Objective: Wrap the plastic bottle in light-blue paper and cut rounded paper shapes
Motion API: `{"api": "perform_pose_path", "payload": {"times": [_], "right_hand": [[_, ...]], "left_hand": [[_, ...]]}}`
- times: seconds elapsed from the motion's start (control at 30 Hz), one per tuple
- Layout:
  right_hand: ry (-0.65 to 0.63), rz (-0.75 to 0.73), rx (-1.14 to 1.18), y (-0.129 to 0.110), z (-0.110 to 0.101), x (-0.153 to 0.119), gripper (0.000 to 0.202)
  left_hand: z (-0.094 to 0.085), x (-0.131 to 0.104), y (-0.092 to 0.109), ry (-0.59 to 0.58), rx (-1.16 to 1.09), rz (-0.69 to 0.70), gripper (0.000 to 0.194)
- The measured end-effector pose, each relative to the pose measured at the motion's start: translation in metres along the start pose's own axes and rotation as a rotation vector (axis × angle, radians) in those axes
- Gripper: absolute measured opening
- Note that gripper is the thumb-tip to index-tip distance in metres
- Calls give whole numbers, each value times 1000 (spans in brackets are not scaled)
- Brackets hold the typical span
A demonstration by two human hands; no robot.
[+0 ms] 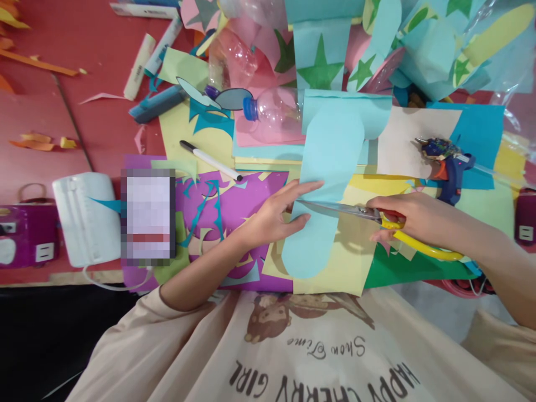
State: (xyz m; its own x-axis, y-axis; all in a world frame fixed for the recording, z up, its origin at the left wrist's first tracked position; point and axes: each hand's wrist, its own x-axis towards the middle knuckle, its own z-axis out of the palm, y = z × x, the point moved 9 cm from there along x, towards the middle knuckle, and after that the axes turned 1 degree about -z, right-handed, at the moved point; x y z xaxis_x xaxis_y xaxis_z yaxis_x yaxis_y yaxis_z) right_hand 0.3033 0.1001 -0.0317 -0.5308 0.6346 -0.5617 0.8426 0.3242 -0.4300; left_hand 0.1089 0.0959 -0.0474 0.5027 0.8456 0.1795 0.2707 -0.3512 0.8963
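Observation:
A long light blue paper strip with rounded ends lies over pale yellow paper. Scissors with a yellow and red handle reach across the strip, blades pointing left and looking nearly closed. My right hand is wrapped round their handle. My left hand rests at the strip's left edge, thumb and forefinger spread on the paper on either side of the blade tips. The strip's upper end lies on a rolled light blue sheet.
A glue gun lies at the right. A clear bottle and a black-and-white marker are beyond my left hand. Blue scraps cover purple paper. A phone and white case sit left.

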Motion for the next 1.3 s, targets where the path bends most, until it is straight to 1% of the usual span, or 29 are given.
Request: {"api": "perform_pose_path", "payload": {"times": [0.13, 0.27, 0.37, 0.5, 0.57, 0.8, 0.97, 1.1, 1.2, 1.23, 1.3], "right_hand": [[8, -11, 11, 1, 1, 3, 51], [-1, -28, 13, -1, 2, 4, 47], [-4, -18, 13, -1, 1, 2, 46], [22, 5, 0, 2, -2, 0, 49], [14, 6, -8, 2, -1, 0, 50], [-28, 11, 25, 0, 5, 3, 48], [-21, -36, 26, -6, 3, 5, 44], [-6, -29, 13, -5, 3, 5, 40], [46, -3, -20, -1, 3, 2, 39], [83, 7, -38, 2, 3, 1, 38], [200, 29, -92, 7, -1, -5, 36]], "left_hand": [[-1, -1, -1, 9, -3, 0, 62], [0, -1, -3, 3, -12, -15, 63], [1, -1, -4, -10, -12, -31, 63], [1, 0, -6, -13, -23, -47, 63], [1, 0, -6, -9, -23, -55, 64], [1, 1, 1, -16, -18, -16, 64], [1, 2, 4, -19, -6, -4, 64], [1, 1, 0, -20, 9, -23, 61], [-3, 1, -7, 34, -11, -61, 57], [-7, 0, -11, 73, -31, -75, 56], [-16, 0, -18, 170, -82, -98, 51]]}}
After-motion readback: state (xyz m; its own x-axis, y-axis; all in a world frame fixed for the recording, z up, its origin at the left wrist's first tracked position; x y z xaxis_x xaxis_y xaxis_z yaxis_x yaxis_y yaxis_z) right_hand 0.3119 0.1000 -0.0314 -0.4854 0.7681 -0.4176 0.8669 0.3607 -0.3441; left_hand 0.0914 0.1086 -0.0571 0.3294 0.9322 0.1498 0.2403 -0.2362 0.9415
